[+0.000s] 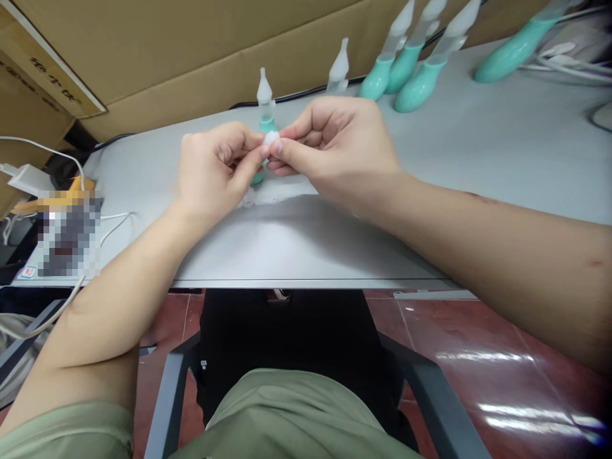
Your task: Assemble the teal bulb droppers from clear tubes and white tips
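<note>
Both the left hand and the right hand pinch a small white piece (too small to identify) just above the grey table, half hiding a teal device standing behind them.

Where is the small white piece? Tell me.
In the head view, the small white piece is pinched between left hand and right hand, above the grey table.
</note>
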Motion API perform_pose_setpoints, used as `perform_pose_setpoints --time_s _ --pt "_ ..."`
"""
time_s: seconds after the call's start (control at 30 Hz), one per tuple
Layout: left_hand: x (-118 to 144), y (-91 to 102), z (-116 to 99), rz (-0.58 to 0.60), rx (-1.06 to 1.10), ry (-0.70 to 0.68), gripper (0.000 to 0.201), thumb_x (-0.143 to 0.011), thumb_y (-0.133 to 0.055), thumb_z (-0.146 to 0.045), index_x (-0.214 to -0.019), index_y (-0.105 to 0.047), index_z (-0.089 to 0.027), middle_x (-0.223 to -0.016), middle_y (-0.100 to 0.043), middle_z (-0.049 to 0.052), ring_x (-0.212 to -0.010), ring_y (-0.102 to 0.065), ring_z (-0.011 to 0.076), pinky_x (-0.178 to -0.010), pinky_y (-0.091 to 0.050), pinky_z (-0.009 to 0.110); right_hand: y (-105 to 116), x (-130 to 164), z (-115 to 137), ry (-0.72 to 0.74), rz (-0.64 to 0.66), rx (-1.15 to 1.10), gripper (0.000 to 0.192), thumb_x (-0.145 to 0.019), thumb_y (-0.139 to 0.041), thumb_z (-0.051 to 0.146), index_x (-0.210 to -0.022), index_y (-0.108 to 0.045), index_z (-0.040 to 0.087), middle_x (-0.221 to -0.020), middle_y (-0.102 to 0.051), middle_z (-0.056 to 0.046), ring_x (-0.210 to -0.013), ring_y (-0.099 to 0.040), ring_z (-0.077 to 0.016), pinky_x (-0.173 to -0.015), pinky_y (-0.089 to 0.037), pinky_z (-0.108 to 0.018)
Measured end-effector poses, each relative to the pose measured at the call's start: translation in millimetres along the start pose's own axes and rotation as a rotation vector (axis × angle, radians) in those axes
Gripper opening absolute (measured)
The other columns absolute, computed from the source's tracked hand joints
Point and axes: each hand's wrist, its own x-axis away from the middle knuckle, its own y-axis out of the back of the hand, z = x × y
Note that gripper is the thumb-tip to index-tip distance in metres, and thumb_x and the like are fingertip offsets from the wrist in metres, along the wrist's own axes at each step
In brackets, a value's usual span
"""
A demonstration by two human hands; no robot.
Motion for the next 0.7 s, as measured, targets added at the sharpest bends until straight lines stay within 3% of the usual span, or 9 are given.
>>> perform_pose_setpoints --time_s 0.1,0.3,0.5,0.7 --pt "0 1.7 2 0.019 -0.007 0.0 0.043 -0.121 -0.086 -0.066 -0.108 -0.082 -0.025 -0.105 -0.094 0.008 -0.092 -0.086 0.0245 -0.086 -0.07 0.04 4 -3 -1 0.005 0.051 0.019 0.058 -0.091 -0.126 0.041 -0.079 -0.072 0.028 -0.082 -0.082 0.002 -0.084 -0.084 -0.0183 -0.084 -0.074 -0.034" --pt "-2 1.8 6 0.006 -0.045 -0.058 0.044 -0.121 -0.085 -0.066 -0.105 -0.082 -0.025 -0.099 -0.093 0.006 -0.086 -0.083 0.0221 -0.081 -0.068 0.038 12 -7 -3 -0.04 0.186 0.0 0.056 -0.09 -0.126 0.05 -0.089 -0.074 0.031 -0.086 -0.083 -0.001 -0.092 -0.085 -0.0232 -0.095 -0.077 -0.04" --pt "-3 4.1 3 0.035 0.089 -0.086 0.035 -0.119 -0.089 -0.057 -0.104 -0.086 -0.025 -0.096 -0.09 0.004 -0.08 -0.083 0.0206 -0.074 -0.067 0.037 23 -16 -8 -0.07 0.32 -0.109 0.065 -0.077 -0.132 0.059 -0.093 -0.076 0.03 -0.091 -0.085 0.001 -0.093 -0.084 -0.0226 -0.096 -0.075 -0.04" --pt "-6 8.1 0 0.068 0.253 -0.133 0.029 -0.114 -0.096 -0.051 -0.105 -0.089 -0.024 -0.095 -0.089 0.003 -0.08 -0.088 0.0205 -0.075 -0.075 0.036 25 -17 -3 -0.204 0.359 -0.225 0.061 -0.076 -0.131 0.038 -0.094 -0.074 0.028 -0.097 -0.087 0.0 -0.092 -0.082 -0.021 -0.091 -0.072 -0.035"
